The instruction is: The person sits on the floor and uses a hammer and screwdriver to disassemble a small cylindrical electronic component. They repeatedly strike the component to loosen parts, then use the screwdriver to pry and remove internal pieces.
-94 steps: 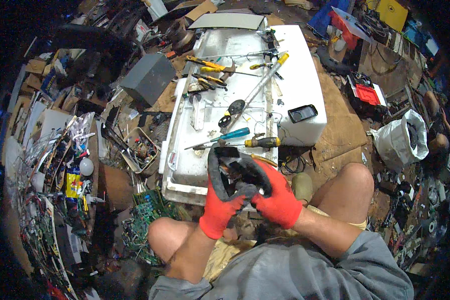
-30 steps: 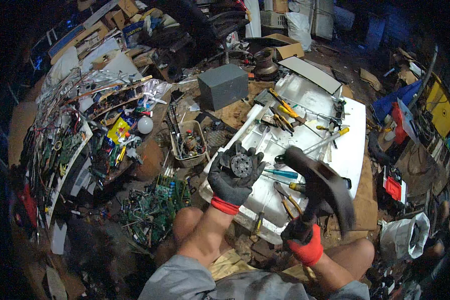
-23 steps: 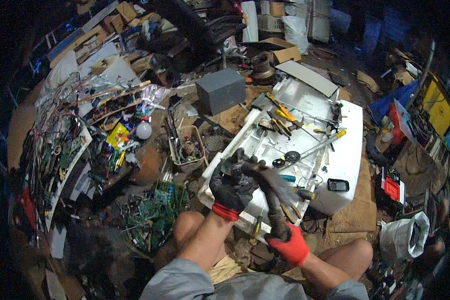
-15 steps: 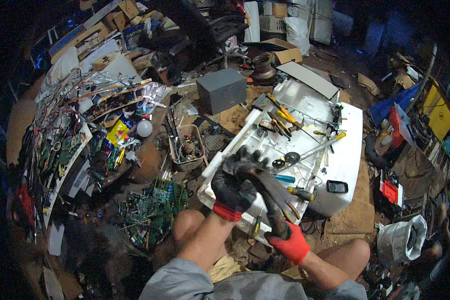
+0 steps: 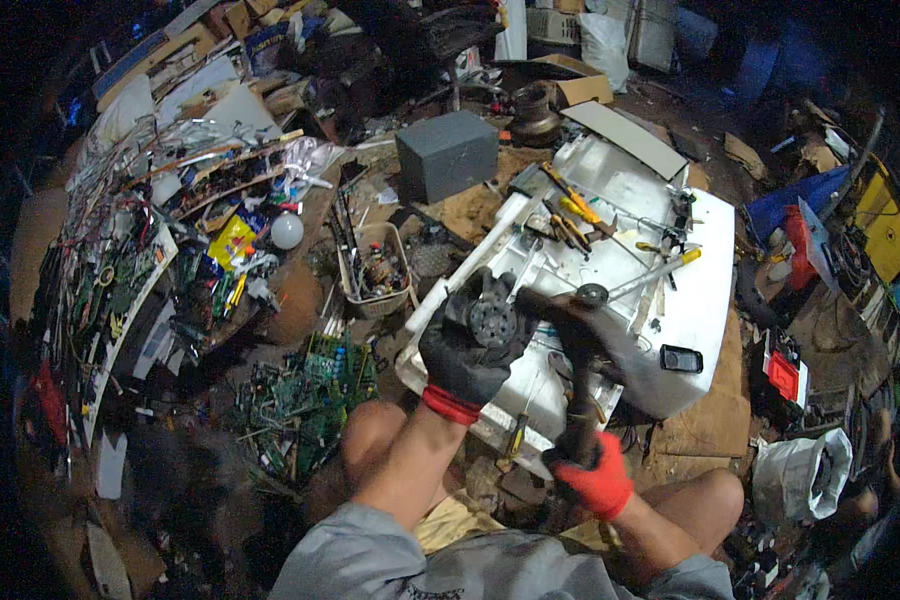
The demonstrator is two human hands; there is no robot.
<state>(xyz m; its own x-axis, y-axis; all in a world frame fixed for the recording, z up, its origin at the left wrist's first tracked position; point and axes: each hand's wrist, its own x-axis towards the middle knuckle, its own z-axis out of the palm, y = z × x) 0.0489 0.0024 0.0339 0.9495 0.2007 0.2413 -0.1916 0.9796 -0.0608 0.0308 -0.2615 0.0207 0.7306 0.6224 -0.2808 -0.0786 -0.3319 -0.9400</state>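
Round metal part (image 5: 491, 322) is in my left hand (image 5: 464, 347), palm up over the near left corner of the white casing, and the change is in what covers it: half a second ago the hammer (image 5: 579, 375) lay across it, and now the hammer has swung off to the right, its head blurred with motion. For the work, I take this to mean the part's holed face is bared between blows. My left fingers are curled about its rim; my right hand (image 5: 587, 472) is wrapped round the hammer's handle. Around these, the white casing (image 5: 703, 285) is largest, spread out ahead of me. Beyond its left side stands the grey box (image 5: 448, 157); the white sack (image 5: 798, 475) is off to my right, and the heap of green circuit boards (image 5: 305, 410) lies left of my knee. Smaller are the basket of scrap (image 5: 381, 304), the yellow-handled pliers (image 5: 571, 228) and the dark handheld device (image 5: 682, 358). What stands in the way, as I judge it, is chiefly my own fingers, close beside the part; I cannot tell whether the hammer's near end touches them.
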